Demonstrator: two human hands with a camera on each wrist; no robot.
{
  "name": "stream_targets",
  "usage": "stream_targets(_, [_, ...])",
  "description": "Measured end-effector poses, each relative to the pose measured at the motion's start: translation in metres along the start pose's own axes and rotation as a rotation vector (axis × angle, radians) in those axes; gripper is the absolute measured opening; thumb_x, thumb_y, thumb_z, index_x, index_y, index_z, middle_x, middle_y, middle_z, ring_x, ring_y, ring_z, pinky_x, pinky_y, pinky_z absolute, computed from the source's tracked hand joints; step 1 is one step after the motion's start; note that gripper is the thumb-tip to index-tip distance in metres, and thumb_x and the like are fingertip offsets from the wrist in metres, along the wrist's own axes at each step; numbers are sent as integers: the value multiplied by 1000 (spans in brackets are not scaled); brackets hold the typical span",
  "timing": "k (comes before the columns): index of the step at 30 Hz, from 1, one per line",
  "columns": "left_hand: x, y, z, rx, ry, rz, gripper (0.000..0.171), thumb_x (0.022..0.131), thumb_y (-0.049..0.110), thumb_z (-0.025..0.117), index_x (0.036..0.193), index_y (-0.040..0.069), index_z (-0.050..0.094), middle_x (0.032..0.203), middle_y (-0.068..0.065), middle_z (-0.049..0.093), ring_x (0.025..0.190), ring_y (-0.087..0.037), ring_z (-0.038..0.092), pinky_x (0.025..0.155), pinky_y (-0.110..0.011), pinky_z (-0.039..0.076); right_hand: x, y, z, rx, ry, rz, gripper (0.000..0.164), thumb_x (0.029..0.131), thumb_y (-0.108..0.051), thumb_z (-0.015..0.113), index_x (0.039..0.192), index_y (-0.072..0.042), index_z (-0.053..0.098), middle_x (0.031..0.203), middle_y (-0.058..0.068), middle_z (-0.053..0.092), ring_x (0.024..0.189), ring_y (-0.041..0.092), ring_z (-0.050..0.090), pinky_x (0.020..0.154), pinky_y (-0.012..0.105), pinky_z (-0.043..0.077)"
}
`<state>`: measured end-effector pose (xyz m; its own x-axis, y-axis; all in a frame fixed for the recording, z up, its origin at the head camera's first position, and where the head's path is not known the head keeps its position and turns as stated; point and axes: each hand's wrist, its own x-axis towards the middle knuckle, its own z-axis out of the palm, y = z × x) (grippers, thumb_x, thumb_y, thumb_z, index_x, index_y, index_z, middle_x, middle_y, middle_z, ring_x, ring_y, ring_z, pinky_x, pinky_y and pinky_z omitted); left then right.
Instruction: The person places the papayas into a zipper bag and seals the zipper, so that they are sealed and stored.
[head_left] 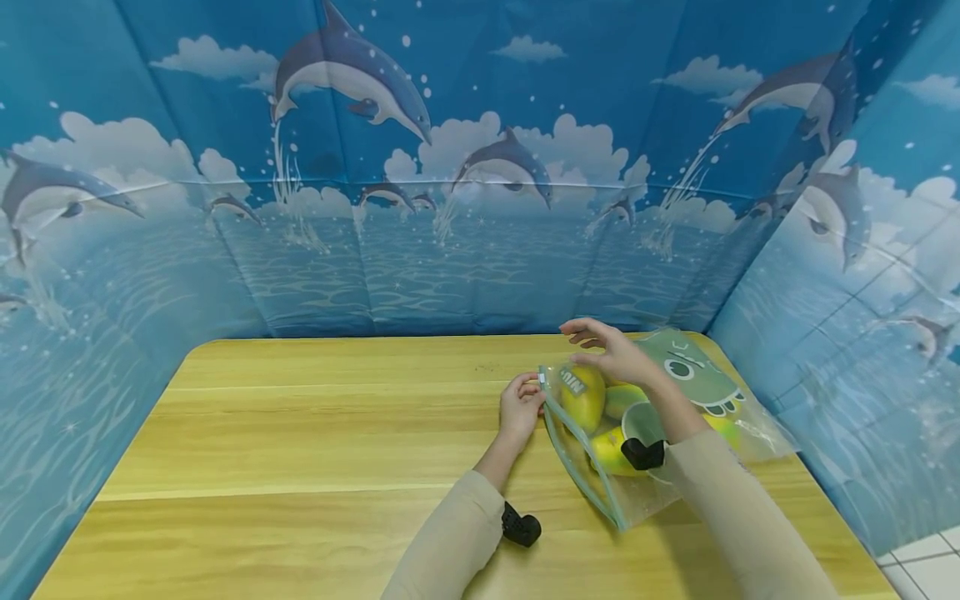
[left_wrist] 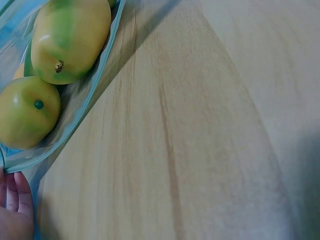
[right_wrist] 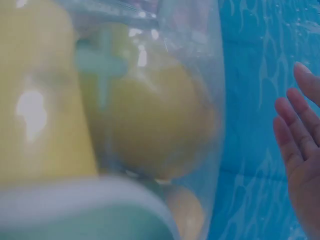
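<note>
A clear zip bag [head_left: 693, 375] with a green cartoon-face print lies on its side at the table's right, its mouth facing left and gaping. Inside are several yellow-green mangoes [head_left: 583, 400], two of them seen close to the opening in the left wrist view. My left hand [head_left: 520, 408] pinches the far corner of the bag's mouth, by the white zip slider [head_left: 542, 378]. Above the bag's far side, my right hand [head_left: 613, 354] hovers with loosely bent fingers and holds nothing. In the right wrist view its fingers [right_wrist: 295, 130] are spread beside the bag.
The bag lies on a yellow wood-grain table [head_left: 300, 450]. A blue curtain [head_left: 420, 250] printed with dolphins hangs behind the table and along its sides. Black wrist devices [head_left: 521, 525] sit at both sleeves. White floor tiles show at the lower right.
</note>
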<state>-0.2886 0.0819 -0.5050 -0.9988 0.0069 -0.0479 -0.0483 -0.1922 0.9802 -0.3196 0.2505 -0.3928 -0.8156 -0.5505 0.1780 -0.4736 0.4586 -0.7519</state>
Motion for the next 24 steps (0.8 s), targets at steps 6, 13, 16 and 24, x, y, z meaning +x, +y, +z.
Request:
stream_targets(6, [0, -2, -1, -12, -20, 17, 27, 85, -7, 57, 110, 0, 58, 85, -10, 60, 66, -10, 52, 57, -21, 49, 14, 17, 10, 5, -94, 13, 46, 87, -1, 59, 130, -1, 41, 125, 20, 46, 113, 40, 44, 95, 55, 36])
stream_targets(13, [0, -4, -2, 8, -16, 30, 27, 85, -7, 56, 111, 2, 58, 84, -8, 60, 67, -10, 53, 57, -23, 50, 18, 30, 25, 19, -178, 33, 46, 88, 6, 54, 131, 6, 38, 129, 31, 40, 117, 48, 39, 97, 57, 34])
stream_targets(16, [-1, -5, -3, 10, -13, 50, 27, 85, -7, 57, 111, 1, 59, 85, -9, 60, 66, -10, 52, 58, -24, 51, 18, 32, 28, 5, -200, 16, 45, 88, 6, 52, 130, 9, 37, 129, 32, 39, 118, 48, 38, 98, 58, 33])
stream_targets(24, [-2, -6, -4, -23, -42, 74, 28, 86, -5, 57, 113, 0, 57, 92, -14, 61, 72, -15, 56, 62, -29, 52, 17, 34, 32, -7, -269, 1, 45, 89, 6, 50, 132, 10, 36, 132, 30, 39, 122, 46, 35, 100, 57, 31])
